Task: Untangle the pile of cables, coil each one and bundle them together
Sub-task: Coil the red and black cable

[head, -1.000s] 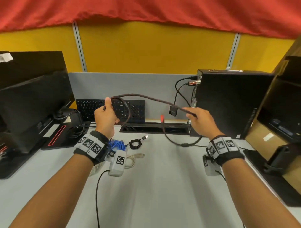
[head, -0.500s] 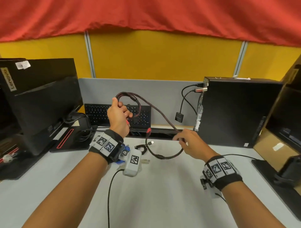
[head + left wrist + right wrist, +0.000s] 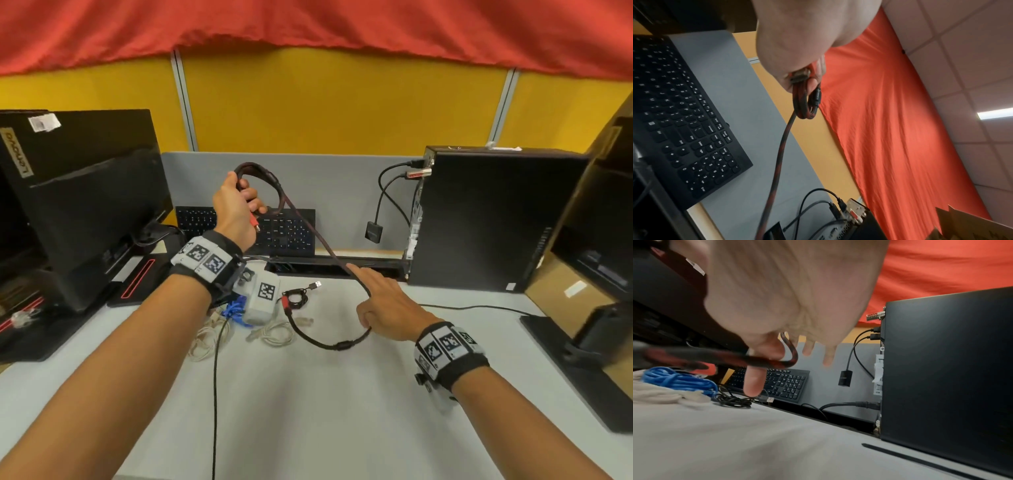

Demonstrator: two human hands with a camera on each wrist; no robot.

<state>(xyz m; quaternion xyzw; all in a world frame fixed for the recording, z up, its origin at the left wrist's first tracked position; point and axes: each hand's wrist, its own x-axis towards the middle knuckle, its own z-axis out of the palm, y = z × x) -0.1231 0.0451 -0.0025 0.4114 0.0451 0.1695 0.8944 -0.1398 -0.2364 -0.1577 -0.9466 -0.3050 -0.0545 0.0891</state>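
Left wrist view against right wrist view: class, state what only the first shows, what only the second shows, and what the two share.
Only the left wrist view shows the left hand gripping the coiled loops, the metal plug under its fingers, and the ceiling tiles.

Only the right wrist view shows the right hand, the blue cable, the beige cables, the small black USB cable and the grey desk.

Both show the red-black braided cable, the keyboard, the computer tower and the red cloth.

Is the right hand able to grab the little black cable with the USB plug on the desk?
Probably yes. The small black USB cable lies in the open just left of the right hand, but that hand is guiding the red-black braided cable.
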